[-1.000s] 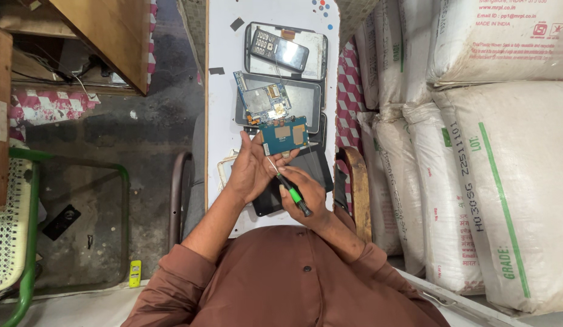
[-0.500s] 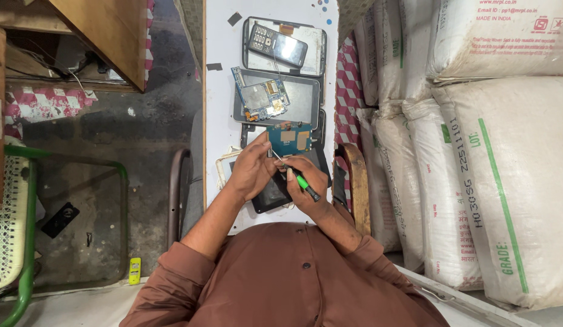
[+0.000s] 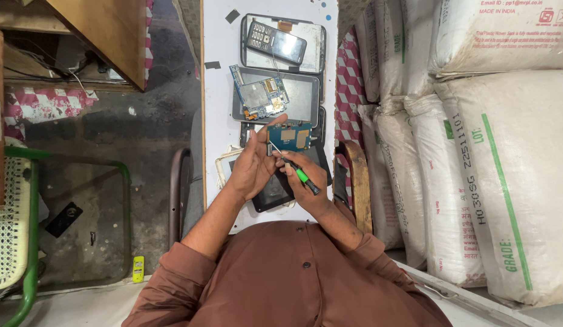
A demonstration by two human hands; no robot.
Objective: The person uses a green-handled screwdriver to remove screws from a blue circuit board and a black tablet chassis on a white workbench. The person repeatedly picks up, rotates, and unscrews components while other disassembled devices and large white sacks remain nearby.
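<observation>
Holding a blue circuit board (image 3: 290, 137) up over the white table (image 3: 218, 97), my left hand (image 3: 252, 162) has its fingers closed on the board's left edge, thumb on top. My right hand (image 3: 304, 175) grips one green-handled screwdriver (image 3: 296, 171), fingers wrapped round the handle, and the thin metal shaft slants up-left so the tip meets the board's lower left corner. Under both hands lies one dark tablet body (image 3: 275, 195), flat on the table, partly hidden by my wrists. Just beyond the board I count one opened tablet shell (image 3: 302, 97) with a second circuit board (image 3: 258, 97) lying in its left half. Farther up the table sits another grey tablet back (image 3: 314, 42) with one dark keypad phone (image 3: 275, 41) resting slantwise on it. That makes two loose boards, three tablet parts and one phone. Two small dark scraps (image 3: 212, 65) lie on the bare table to the left. To my right, white sacks (image 3: 493, 157) are stacked against the table; I count at least four. One green chair frame (image 3: 28, 242) stands on the floor at far left, well apart.
</observation>
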